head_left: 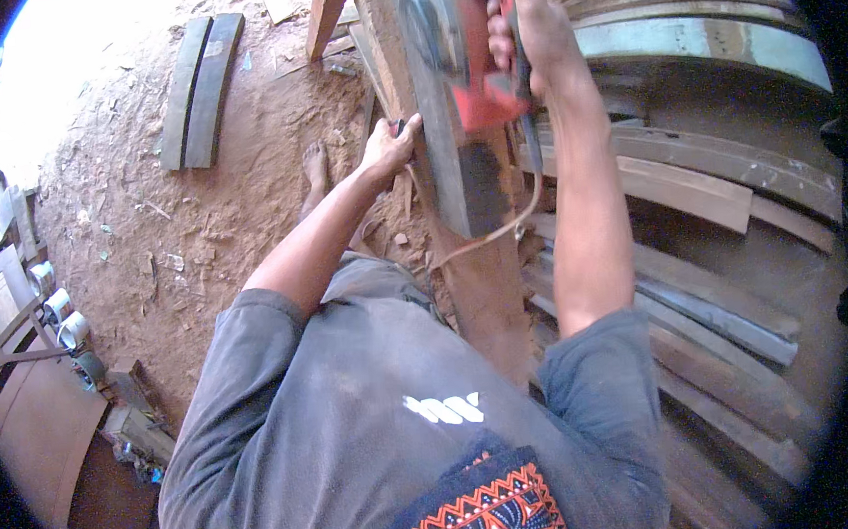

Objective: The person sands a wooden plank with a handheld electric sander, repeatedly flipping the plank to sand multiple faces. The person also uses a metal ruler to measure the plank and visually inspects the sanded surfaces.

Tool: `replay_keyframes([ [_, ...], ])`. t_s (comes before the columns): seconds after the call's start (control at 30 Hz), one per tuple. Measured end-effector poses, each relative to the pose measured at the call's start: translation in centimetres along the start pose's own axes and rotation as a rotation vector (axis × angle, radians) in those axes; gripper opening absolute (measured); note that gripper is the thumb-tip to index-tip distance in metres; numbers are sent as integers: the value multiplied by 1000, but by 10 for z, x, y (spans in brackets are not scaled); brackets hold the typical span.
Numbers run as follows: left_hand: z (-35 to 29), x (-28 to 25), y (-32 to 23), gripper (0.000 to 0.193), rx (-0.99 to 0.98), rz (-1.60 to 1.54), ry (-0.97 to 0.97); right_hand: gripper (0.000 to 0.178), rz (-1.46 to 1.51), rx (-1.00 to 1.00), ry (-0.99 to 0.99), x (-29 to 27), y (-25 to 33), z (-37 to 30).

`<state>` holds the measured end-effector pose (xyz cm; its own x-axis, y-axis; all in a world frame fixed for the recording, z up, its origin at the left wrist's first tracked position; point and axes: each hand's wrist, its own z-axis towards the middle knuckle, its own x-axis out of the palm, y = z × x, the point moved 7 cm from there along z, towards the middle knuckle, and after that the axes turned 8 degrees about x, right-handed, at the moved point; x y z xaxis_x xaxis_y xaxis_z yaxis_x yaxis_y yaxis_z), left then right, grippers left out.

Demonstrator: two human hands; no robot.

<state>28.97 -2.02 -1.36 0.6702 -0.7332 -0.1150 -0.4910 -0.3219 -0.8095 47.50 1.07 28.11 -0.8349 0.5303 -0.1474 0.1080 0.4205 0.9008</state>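
My right hand point(541, 35) is closed round the handle of a red-and-grey handheld power tool point(488, 58), a planer or sander; I cannot tell which. The tool is over the far part of a long wooden beam point(450, 179), its underside hidden. From its near end a cord point(532, 193) loops down across the beam. At the beam's left edge, my left hand point(392, 152) is closed, with a small red-and-black thing point(396, 127) showing at its fingers. Its thumb points toward the beam. A dark patch point(483, 187) marks the wood near the tool.
Stacked planks and boards point(692, 157) fill the right side. Two dark boards point(203, 93) lie on the dirt floor point(108, 247) at the far left. Wooden panels point(37, 419) and white cylinders point(57, 307) stand at the left edge. My bare foot point(315, 164) is near the beam.
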Motion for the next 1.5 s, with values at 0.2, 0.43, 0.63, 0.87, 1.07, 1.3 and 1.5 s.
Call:
replay_keyframes([
  [0.2, 3, 4, 5, 63, 27, -56, 33, 62, -203, 215, 35, -26, -58, -141],
  [0.43, -2, 1, 2, 82, 9, -97, 59, 48, -40, 439, -164, -41, -132, -326],
  [0.63, -1, 2, 4, 81, -25, -56, 38, 56, -103, 183, -159, -22, -74, -185],
  [0.87, 10, 0, 13, 81, -17, 33, 38, 59, -46, 95, -66, -18, -8, -7],
  [1.07, 5, 3, 2, 62, 23, -76, 43, 62, -223, 183, -182, -57, -80, -195],
  [1.3, -8, 2, -5, 72, -1, -93, 102, 51, -26, 402, -228, -67, -126, -289],
  [1.5, -7, 0, 1, 69, 5, -48, 5, 63, -65, 257, -191, -43, -56, -115],
])
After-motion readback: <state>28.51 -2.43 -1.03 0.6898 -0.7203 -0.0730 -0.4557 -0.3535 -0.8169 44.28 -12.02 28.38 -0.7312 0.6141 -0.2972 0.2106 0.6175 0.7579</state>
